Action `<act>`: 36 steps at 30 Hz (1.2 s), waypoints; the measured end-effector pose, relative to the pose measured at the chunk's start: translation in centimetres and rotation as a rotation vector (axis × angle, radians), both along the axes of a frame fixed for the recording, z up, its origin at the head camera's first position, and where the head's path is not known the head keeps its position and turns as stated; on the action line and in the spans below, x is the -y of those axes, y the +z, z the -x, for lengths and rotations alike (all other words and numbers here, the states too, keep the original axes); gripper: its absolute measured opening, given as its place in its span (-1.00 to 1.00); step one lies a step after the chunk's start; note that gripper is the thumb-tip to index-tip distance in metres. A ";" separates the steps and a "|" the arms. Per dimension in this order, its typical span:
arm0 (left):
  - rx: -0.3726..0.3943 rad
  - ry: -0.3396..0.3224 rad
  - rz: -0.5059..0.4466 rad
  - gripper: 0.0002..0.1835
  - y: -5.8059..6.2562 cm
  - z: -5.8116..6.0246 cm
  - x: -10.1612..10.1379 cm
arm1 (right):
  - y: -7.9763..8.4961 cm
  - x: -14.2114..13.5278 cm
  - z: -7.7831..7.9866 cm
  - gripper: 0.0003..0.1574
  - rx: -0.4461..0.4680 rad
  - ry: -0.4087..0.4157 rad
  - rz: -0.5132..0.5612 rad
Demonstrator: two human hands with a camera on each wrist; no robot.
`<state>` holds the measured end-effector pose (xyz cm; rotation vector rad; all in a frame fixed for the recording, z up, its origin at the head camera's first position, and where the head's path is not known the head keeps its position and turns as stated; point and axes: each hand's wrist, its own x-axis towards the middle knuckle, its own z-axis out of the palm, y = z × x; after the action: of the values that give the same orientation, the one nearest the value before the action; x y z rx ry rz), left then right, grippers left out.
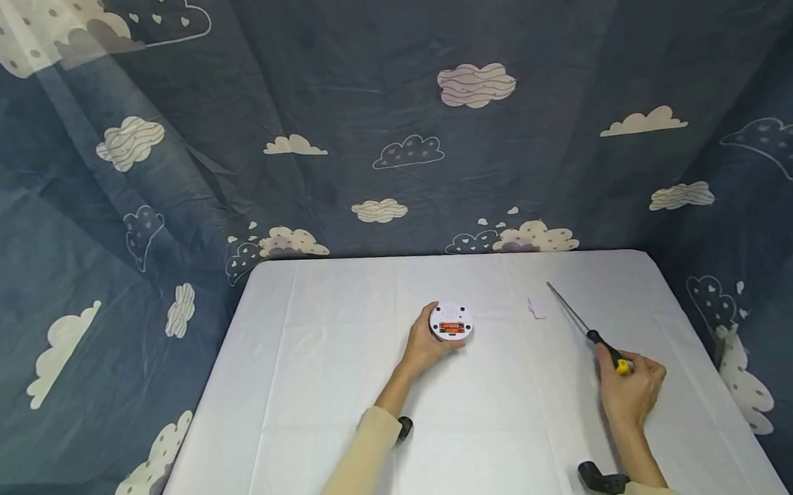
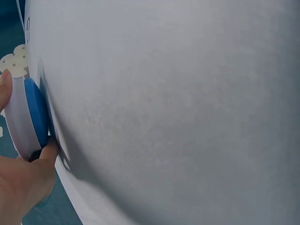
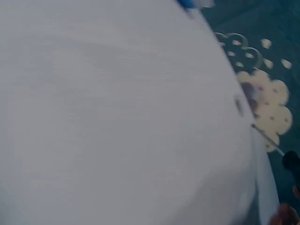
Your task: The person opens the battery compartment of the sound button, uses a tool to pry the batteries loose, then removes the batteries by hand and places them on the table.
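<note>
Over the middle of the table, my left hand (image 1: 424,350) grips a round white device (image 1: 448,313) by its edge, thumb and fingers on opposite sides. Its back faces up, with dark holes near the rim and red-orange batteries (image 1: 451,327) in an uncovered slot. From the left wrist, the device (image 2: 21,117) shows a white body and a blue face turned towards the tabletop. On the right, my right hand (image 1: 633,390) holds a screwdriver (image 1: 593,336) by its black and yellow handle. The long metal shaft points away and to the left.
A small pale, see-through piece (image 1: 536,308) lies on the white-covered table (image 1: 482,418) between the device and the screwdriver tip. Dark blue cloth (image 1: 349,93) with cloud prints hangs behind and along both sides. Black wrist mounts (image 1: 601,479) stick out from the forearms.
</note>
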<state>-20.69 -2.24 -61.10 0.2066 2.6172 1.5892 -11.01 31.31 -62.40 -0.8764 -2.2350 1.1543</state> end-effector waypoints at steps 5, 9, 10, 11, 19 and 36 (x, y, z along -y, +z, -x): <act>0.015 0.017 0.002 0.10 0.0 0.0 0.2 | 1.6 -2.3 0.9 -0.66 0.023 0.060 0.209; 0.026 0.011 0.007 0.10 0.0 0.0 0.3 | 2.3 -3.1 1.2 -0.75 0.012 0.105 0.280; 0.026 0.011 0.005 0.10 0.0 0.0 0.3 | 2.4 -3.2 1.3 -0.76 -0.016 0.127 0.320; 0.023 0.011 0.004 0.09 0.0 0.0 0.3 | 2.6 -3.3 1.4 -0.76 -0.051 0.165 0.368; 0.010 0.024 0.009 0.07 -0.1 0.4 0.1 | 5.0 -2.8 2.2 -0.90 -0.048 0.655 0.438; -0.006 0.030 -0.006 0.06 0.1 0.3 -0.1 | 12.7 2.1 4.9 -0.69 0.145 0.870 -0.048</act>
<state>-21.02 -2.16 -61.02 0.1730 2.6326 1.6079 -15.94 29.20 -49.75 0.0954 -2.8448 1.3897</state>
